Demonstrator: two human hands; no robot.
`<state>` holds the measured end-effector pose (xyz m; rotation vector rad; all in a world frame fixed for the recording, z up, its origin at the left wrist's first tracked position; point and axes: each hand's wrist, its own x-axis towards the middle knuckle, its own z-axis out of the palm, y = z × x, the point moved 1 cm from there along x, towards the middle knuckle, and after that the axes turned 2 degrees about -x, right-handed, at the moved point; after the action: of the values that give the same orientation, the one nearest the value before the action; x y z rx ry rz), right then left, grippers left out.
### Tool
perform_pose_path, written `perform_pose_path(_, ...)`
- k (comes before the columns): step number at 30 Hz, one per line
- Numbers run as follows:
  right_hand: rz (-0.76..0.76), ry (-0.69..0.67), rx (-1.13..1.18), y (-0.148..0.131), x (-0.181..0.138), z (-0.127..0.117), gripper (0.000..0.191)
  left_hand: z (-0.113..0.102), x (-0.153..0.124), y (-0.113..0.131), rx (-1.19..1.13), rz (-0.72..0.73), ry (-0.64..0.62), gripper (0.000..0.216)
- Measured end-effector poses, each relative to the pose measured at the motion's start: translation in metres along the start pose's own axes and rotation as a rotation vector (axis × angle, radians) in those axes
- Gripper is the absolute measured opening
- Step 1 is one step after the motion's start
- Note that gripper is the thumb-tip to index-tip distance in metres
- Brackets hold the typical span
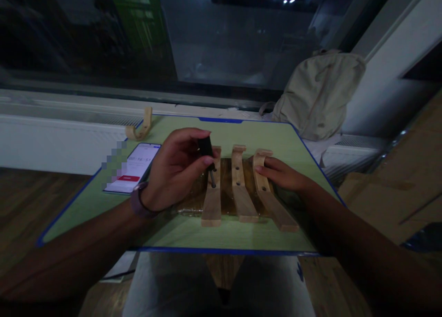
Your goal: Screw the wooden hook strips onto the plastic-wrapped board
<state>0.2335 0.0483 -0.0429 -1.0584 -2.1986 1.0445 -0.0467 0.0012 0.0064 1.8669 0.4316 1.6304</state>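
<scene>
My left hand grips a screwdriver by its black handle. The metal shaft points down at the lower hole of the leftmost wooden hook. A middle wooden hook lies beside it, with two dark holes or screws along its length. My right hand has its fingers closed round the upper part of the rightmost wooden hook. Under all three hooks lies a flat brown piece with a shiny, plastic-like surface. Whether the screwdriver tip sits in a screw is too small to tell.
A phone with a lit screen lies left on the green, blue-edged table. Another curved wooden hook stands at the far left corner. Behind the table are a beige backpack, a radiator and a dark window.
</scene>
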Motion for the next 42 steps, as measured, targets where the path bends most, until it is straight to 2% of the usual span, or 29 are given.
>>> perform_pose_path(5, 0.022, -0.004, 0.072, -0.002, 0.0, 0.002, 0.043, 0.003, -0.006, -0.004, -0.041, -0.077, 0.018, 0.042)
perform_pose_path(10, 0.025, 0.005, 0.067, 0.0, 0.001, 0.003, 0.043, 0.002, -0.005, -0.008, -0.085, 0.008, -0.013, 0.042)
perform_pose_path(14, 0.02, 0.01, 0.052, 0.004, 0.001, 0.004, 0.045, 0.002, -0.003, -0.005, -0.052, 0.016, 0.034, 0.049)
perform_pose_path(20, 0.0, 0.024, 0.033, 0.006, 0.001, 0.003, 0.042, 0.003, -0.006, -0.003, -0.042, -0.063, 0.038, 0.039)
perform_pose_path(26, -0.024, -0.002, 0.055, 0.004, 0.001, 0.003, 0.04, 0.002, -0.005, -0.005, -0.048, -0.03, 0.007, 0.037)
perform_pose_path(29, -0.044, -0.009, 0.09, 0.004, 0.002, 0.004, 0.042, 0.0, -0.003, -0.002, -0.007, 0.031, 0.07, 0.038)
perform_pose_path(31, -0.035, -0.011, 0.102, 0.004, 0.003, 0.005, 0.041, -0.001, -0.002, -0.001, 0.05, -0.038, 0.14, 0.036)
perform_pose_path(33, -0.016, -0.015, 0.112, 0.005, 0.004, 0.005, 0.039, -0.001, -0.003, 0.0, 0.073, -0.043, 0.167, 0.037)
perform_pose_path(34, -0.005, -0.013, 0.116, 0.006, 0.004, 0.005, 0.038, 0.001, -0.003, 0.0, 0.068, 0.006, 0.146, 0.039)
perform_pose_path(38, -0.008, 0.0, 0.136, 0.007, 0.007, 0.007, 0.033, 0.01, -0.007, -0.004, 0.064, 0.017, 0.063, 0.037)
perform_pose_path(42, -0.002, 0.031, 0.117, 0.007, 0.01, 0.008, 0.022, 0.014, -0.011, -0.011, 0.075, -0.033, 0.077, 0.039)
